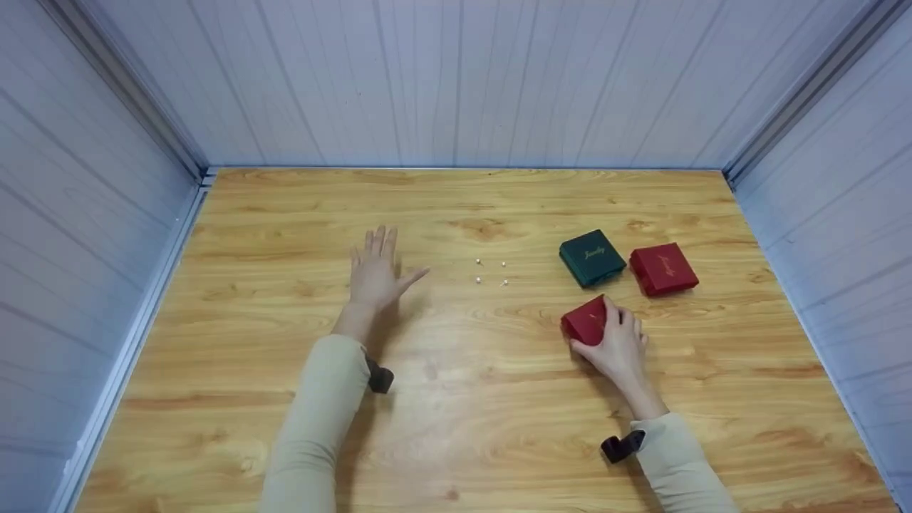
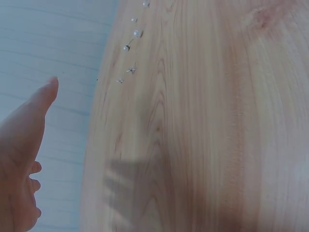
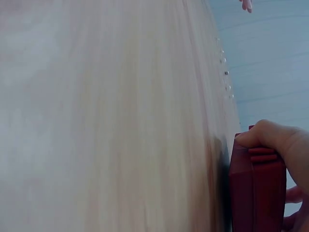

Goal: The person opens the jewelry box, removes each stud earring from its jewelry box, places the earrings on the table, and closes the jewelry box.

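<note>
A small red jewelry box point(image 1: 584, 322) is gripped between the thumb and fingers of my right hand point(image 1: 618, 343). In the right wrist view the thumb presses on an edge of this red box point(image 3: 256, 188), its lid down. My left hand point(image 1: 376, 276) is spread with straight fingers over the wooden table and holds nothing. To its right lie several small earrings point(image 1: 478, 280) with pearl-like heads. The left wrist view shows the earrings point(image 2: 137, 34) along the far side, some with star-shaped ends, well apart from the left thumb point(image 2: 41, 99).
Beyond the right hand a dark green jewelry box point(image 1: 593, 258) and a second red jewelry box point(image 1: 664, 269) stand side by side on the table point(image 1: 456, 427), both closed. Pale panel walls point(image 1: 456, 85) rise at the back and on both sides.
</note>
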The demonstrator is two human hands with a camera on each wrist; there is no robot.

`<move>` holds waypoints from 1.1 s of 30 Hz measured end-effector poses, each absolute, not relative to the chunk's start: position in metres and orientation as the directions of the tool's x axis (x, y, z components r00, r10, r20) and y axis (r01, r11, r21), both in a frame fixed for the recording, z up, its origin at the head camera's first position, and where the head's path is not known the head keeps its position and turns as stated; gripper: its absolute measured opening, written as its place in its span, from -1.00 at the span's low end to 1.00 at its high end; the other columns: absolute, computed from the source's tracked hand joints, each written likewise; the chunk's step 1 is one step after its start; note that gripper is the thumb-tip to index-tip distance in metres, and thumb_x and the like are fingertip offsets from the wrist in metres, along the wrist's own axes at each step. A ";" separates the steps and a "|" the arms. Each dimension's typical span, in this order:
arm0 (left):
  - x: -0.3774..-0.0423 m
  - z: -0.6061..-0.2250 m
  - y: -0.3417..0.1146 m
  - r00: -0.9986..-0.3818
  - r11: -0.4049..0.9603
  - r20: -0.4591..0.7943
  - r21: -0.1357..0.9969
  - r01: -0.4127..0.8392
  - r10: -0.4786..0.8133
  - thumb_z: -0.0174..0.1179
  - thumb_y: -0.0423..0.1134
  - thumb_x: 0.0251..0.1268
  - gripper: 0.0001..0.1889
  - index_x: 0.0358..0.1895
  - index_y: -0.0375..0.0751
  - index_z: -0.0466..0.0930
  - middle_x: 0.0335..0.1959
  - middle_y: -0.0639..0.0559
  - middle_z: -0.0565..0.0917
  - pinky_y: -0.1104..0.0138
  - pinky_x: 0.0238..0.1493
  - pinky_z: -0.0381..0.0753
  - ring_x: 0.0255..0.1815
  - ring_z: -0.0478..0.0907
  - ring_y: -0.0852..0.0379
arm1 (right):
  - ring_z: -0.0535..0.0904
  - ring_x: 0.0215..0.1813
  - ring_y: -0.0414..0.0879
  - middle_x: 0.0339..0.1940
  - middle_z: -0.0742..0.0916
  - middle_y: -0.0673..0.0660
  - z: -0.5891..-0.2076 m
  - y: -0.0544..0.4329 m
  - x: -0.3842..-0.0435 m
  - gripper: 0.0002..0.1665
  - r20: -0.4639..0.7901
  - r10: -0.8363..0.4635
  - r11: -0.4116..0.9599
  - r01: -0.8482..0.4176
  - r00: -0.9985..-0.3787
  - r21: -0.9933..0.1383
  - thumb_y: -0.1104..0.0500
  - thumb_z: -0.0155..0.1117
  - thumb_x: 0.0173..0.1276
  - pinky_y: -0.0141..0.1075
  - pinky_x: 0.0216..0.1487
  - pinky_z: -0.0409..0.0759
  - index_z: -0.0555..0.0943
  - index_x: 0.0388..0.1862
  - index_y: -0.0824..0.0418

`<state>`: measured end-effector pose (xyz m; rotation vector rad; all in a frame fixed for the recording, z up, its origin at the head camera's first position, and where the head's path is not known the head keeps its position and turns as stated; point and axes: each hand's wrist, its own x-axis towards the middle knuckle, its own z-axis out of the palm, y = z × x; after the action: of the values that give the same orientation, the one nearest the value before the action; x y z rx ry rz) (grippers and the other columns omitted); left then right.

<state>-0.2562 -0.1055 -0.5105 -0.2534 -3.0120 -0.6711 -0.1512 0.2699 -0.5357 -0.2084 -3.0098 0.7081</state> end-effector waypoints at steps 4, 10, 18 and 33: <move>-0.258 -0.508 -0.104 -0.984 0.892 0.086 0.417 0.176 0.154 -0.05 0.38 0.01 -0.01 0.37 -0.23 -0.11 0.38 -0.17 -0.10 -0.09 0.24 -0.35 0.37 -0.31 -0.11 | 0.16 0.08 0.28 0.10 0.30 0.43 -0.537 0.275 -0.153 0.11 0.018 0.171 0.885 0.146 -0.985 -0.443 -0.08 0.38 -0.14 0.15 -0.03 0.13 0.08 0.32 0.28; -0.260 -0.503 -0.101 -0.984 0.899 0.081 0.402 0.176 0.157 -0.08 0.41 0.00 0.00 0.38 -0.20 -0.13 0.38 -0.16 -0.08 -0.09 0.24 -0.33 0.37 -0.31 -0.09 | 0.15 0.09 0.29 0.10 0.29 0.45 -0.539 0.281 -0.155 0.13 0.000 0.218 0.890 0.198 -0.976 -0.411 -0.11 0.38 -0.14 0.18 -0.06 0.15 0.06 0.33 0.29; -0.264 -0.500 -0.098 -0.984 0.907 0.078 0.381 0.179 0.161 -0.08 0.40 0.00 0.00 0.39 -0.19 -0.16 0.39 -0.13 -0.12 -0.06 0.25 -0.38 0.38 -0.31 -0.07 | 0.14 0.09 0.30 0.10 0.28 0.46 -0.540 0.285 -0.155 0.14 -0.007 0.234 0.892 0.217 -0.972 -0.396 -0.13 0.38 -0.13 0.18 -0.05 0.14 0.04 0.33 0.30; -0.263 -0.499 -0.098 -0.981 0.905 0.078 0.380 0.193 0.177 -0.10 0.40 0.02 -0.01 0.39 -0.19 -0.18 0.39 -0.14 -0.12 -0.05 0.25 -0.40 0.38 -0.34 -0.05 | 0.05 0.18 0.43 0.23 0.14 0.51 -0.535 0.281 -0.151 0.22 -0.044 0.168 0.917 0.173 -0.985 -0.359 -0.41 0.15 -0.04 0.30 0.00 0.04 -0.05 0.36 0.32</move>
<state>-0.2632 -0.0982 -0.4994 -0.2938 -3.0250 -0.6094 -0.1509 0.2813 -0.5350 -0.2742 -3.0883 0.5802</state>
